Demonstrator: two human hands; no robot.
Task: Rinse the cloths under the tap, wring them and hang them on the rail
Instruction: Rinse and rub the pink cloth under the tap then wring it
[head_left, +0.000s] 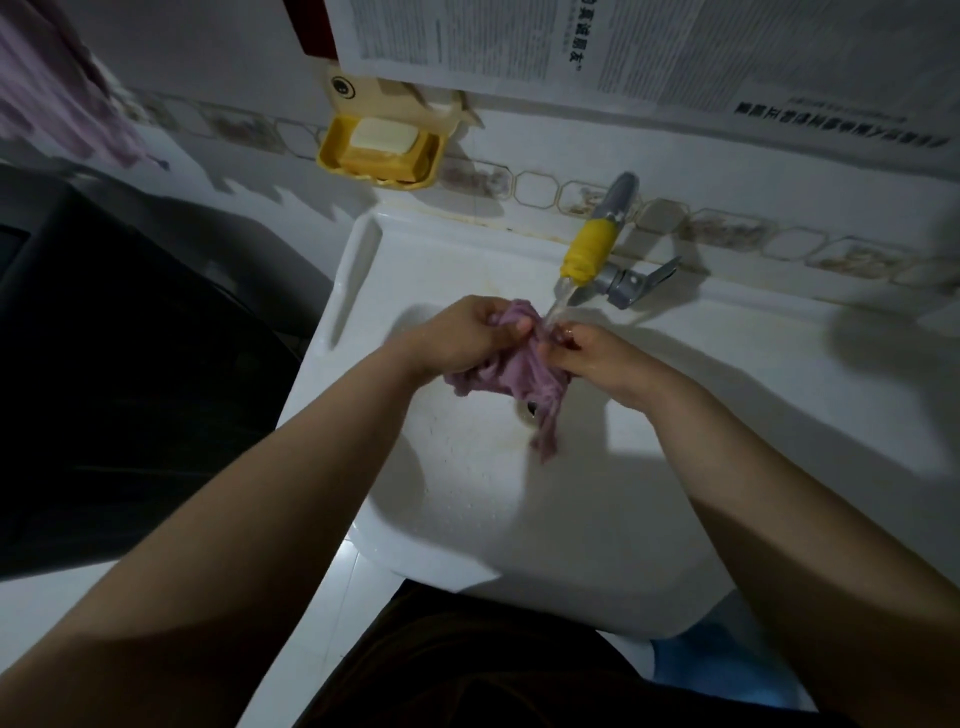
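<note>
Under the tap (597, 244), two hands' fingers (511, 330) pinch one, seemingly single, purple cloth (511, 371).

We count two hands, the left hand (464, 338) and the right hand (597, 353); two purple cloths, one cloth (511, 369) between them, one hanging cloth (62, 88); one tap (597, 244); one sink (519, 493); one soap dish (379, 156); one soap bar (383, 136).

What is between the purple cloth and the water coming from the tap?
Nothing visible. Both the left hand and right hand grip the purple cloth directly under the tap, whose stream lands on it above the sink.
</note>
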